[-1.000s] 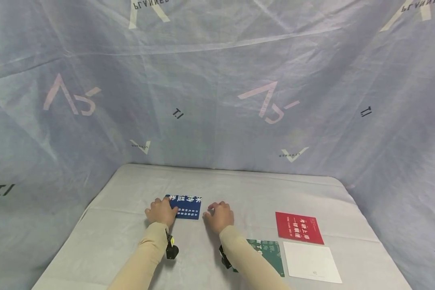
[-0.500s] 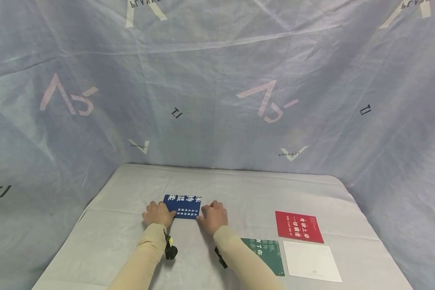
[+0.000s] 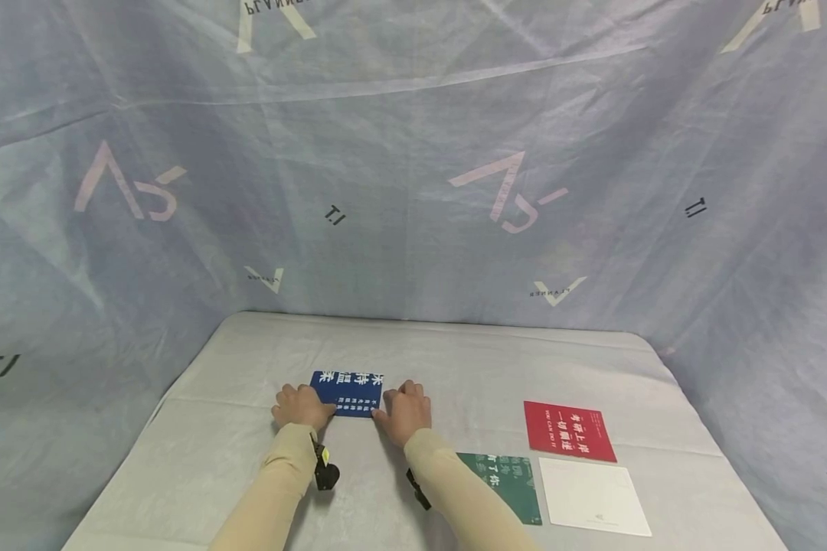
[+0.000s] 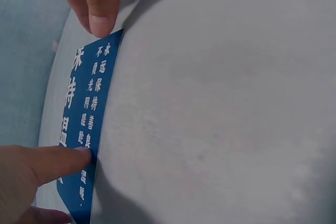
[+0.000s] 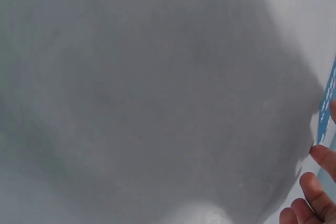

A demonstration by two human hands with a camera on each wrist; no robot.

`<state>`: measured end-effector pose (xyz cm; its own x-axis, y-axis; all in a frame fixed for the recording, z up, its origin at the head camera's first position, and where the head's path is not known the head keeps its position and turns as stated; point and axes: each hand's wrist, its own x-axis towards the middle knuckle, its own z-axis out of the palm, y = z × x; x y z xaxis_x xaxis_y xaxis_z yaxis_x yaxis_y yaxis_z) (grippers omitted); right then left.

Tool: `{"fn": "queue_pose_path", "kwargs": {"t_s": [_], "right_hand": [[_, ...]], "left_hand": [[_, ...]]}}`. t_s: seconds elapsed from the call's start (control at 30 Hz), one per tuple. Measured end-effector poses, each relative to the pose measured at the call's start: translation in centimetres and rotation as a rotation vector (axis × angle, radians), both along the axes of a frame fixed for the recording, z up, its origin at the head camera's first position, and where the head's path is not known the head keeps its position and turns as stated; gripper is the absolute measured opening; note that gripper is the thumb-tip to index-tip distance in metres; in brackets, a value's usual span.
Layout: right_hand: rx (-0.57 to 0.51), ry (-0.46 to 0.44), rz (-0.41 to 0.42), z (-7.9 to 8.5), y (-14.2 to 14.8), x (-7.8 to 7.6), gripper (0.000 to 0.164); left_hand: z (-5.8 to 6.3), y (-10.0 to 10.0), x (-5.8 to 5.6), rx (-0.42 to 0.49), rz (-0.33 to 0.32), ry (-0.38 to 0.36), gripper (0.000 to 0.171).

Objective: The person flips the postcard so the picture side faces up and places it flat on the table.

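A blue card (image 3: 350,392) with white characters lies flat on the cloth-covered table between my hands. My left hand (image 3: 302,407) is at its left end. In the left wrist view the left thumb (image 4: 63,162) lies across the card's face, and another finger is beside the short edge. My right hand (image 3: 406,412) is at the opposite end, thumb touching or nearly touching the near right corner. In the right wrist view only some right fingers (image 5: 317,195) and a sliver of the blue card (image 5: 326,111) show. Part of the card's left end is hidden by the left hand.
To the right lie a red card (image 3: 569,432), a white card (image 3: 594,497) and a green card (image 3: 517,490), the last partly covered by the right sleeve (image 3: 455,482). A grey-blue printed curtain (image 3: 413,153) rises behind the table (image 3: 214,428).
My right hand has moved left to the blue card's right end. My left hand has shifted slightly left, baring more of the card's face. The other cards stay put.
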<state>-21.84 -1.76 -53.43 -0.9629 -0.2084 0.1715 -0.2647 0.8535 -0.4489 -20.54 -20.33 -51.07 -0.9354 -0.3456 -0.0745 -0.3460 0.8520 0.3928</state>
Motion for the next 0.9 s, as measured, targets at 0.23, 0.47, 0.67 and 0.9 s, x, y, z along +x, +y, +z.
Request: {"fn": "queue_pose_path", "kwargs": {"t_s": [0.23, 0.47, 0.67, 0.9], "right_hand": [[-0.015, -0.001, -0.011, -0.2, -0.1, 0.0, 0.04], [-0.035, -0.018, -0.032, -0.4, 0.2, -0.2, 0.045], [-0.05, -0.02, -0.039, 0.0, 0.7, -0.2, 0.046], [-0.154, -0.053, -0.064, -0.1, 1.0, -0.5, 0.027]], "left_hand": [[0.4, -0.1, 0.0, 0.03, 0.007, -0.019, 0.068], [0.1, -0.4, -0.3, 0.066, 0.023, -0.026, 0.085], [0.1, -0.6, -0.3, 0.115, 0.041, -0.027, 0.093], [0.1, -0.7, -0.1, 0.105, 0.016, -0.023, 0.098]]}}
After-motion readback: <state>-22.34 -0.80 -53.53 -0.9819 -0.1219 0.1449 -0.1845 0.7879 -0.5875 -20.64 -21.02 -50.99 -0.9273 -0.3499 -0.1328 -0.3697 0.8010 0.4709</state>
